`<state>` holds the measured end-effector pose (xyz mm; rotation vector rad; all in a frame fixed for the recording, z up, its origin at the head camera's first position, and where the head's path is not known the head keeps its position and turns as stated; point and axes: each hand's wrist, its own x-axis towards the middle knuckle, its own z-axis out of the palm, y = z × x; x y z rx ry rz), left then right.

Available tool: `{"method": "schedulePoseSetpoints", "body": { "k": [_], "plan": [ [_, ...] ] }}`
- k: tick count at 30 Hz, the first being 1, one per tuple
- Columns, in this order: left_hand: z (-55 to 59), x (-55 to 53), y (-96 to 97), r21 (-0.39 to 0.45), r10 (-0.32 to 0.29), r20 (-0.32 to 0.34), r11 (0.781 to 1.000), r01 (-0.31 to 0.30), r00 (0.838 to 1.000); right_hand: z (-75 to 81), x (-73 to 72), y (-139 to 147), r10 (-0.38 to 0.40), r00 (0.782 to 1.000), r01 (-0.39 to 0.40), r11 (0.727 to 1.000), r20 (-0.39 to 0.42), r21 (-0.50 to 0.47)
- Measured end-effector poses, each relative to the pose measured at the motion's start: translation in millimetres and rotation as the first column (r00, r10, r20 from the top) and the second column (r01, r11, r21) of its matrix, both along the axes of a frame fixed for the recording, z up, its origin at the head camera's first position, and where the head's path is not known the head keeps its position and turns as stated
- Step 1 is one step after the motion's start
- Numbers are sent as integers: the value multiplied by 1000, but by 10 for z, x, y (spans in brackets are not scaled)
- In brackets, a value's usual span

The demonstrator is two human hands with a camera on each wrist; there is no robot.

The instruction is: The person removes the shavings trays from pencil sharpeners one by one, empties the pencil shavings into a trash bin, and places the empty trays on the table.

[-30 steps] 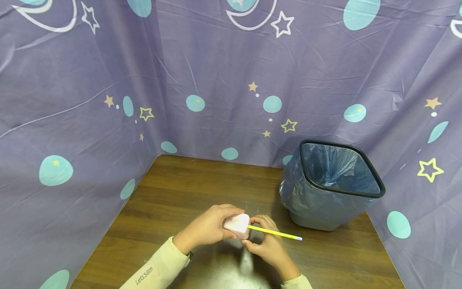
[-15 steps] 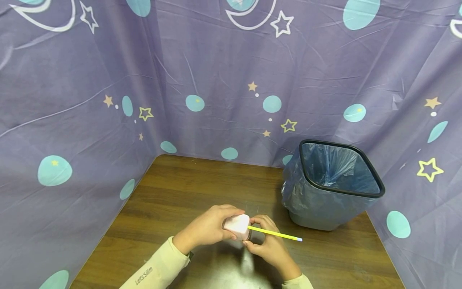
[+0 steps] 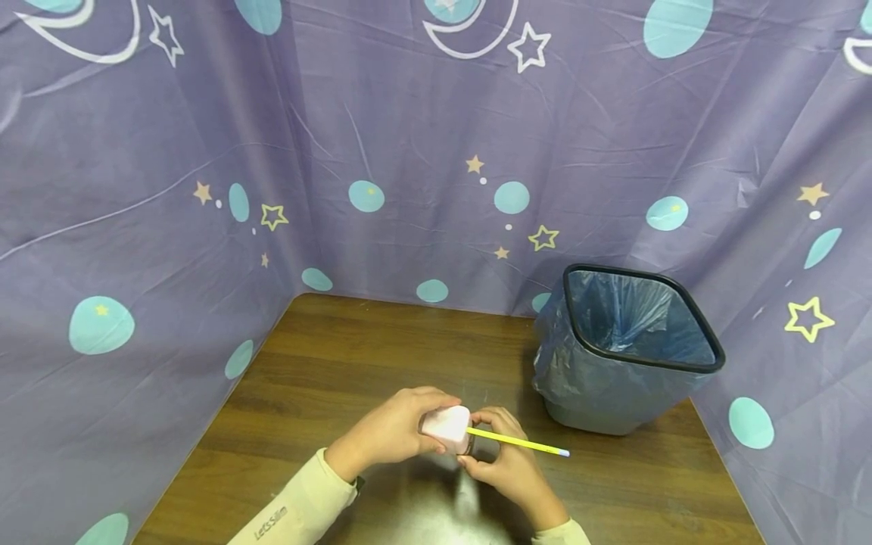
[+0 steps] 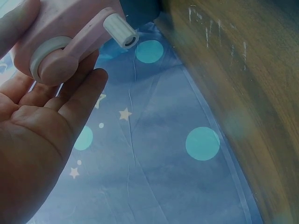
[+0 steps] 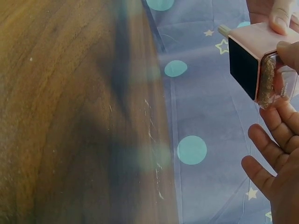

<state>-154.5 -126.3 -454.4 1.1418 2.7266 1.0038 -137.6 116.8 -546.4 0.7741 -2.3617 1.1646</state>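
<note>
A pink crank pencil sharpener (image 3: 446,425) is held up between both hands, front of the table's middle. My left hand (image 3: 391,429) grips its body, thumb and fingers on opposite sides. The left wrist view shows its crank (image 4: 88,37) and white knob (image 4: 122,31). A yellow pencil (image 3: 527,442) sticks out of the sharpener, pointing right over my right hand (image 3: 507,463). That hand pinches the clear shavings drawer (image 5: 286,80), thumb above and fingers below. Brown shavings (image 5: 267,79) show in the drawer, beside the sharpener's black base (image 5: 243,67).
A bin (image 3: 599,405) with a black rim and a clear bag liner stands at the back right of the wooden table (image 3: 341,333). Purple curtains (image 3: 409,151) with stars and moons hang behind and at both sides.
Both hands and the pencil stay almost in place. A slightly wider edge of the drawer shows at the sharpener's right side than one second ago.
</note>
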Motion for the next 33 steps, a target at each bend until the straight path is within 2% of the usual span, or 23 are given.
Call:
{"method": "schedulePoseSetpoints", "body": {
  "k": [14, 24, 33],
  "plan": [
    [13, 10, -3, -7, 0, 21, 1000, 0, 1000, 15, 11, 9, 8, 1000, -8, 1000, 27, -10],
    [2, -4, 6, -1, -6, 9, 1000, 6, 1000, -6, 11, 21, 13, 1000, -13, 1000, -7, -14],
    [-5, -18, -4, 4, -2, 3, 1000, 2, 1000, 1, -5, 23, 18, 1000, -18, 1000, 14, -12]
  ]
}}
